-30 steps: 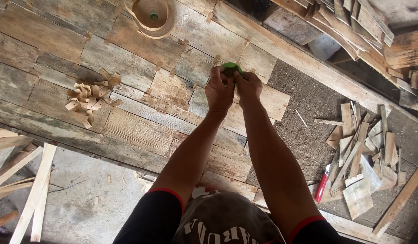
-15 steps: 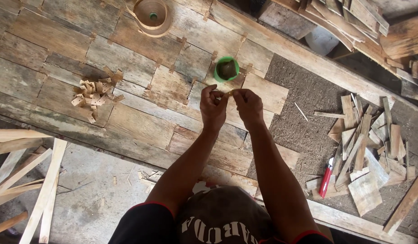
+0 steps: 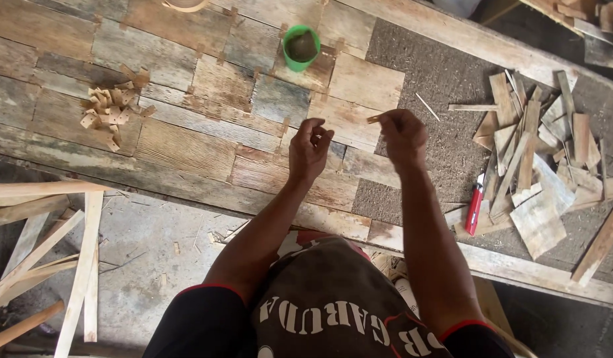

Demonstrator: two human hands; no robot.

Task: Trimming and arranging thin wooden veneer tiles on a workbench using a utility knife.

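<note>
My right hand (image 3: pixel 402 136) pinches a small thin wooden sliver (image 3: pixel 375 119) above the patchwork of old wood planks (image 3: pixel 187 149). My left hand (image 3: pixel 308 151) hovers beside it with fingers loosely curled and nothing visible in it, over the plank surface. A green cup (image 3: pixel 301 47) holding a dark paste stands on the planks beyond both hands.
A heap of small wooden wedges (image 3: pixel 108 114) lies on the planks at left. Wood offcuts (image 3: pixel 535 159) and a red cutter knife (image 3: pixel 475 205) rest on the bare chipboard (image 3: pixel 439 73) at right. Long wood strips (image 3: pixel 48 252) lie on the floor at lower left.
Both hands have drawn back from the green cup toward me and moved apart. The right hand now carries a small sliver.
</note>
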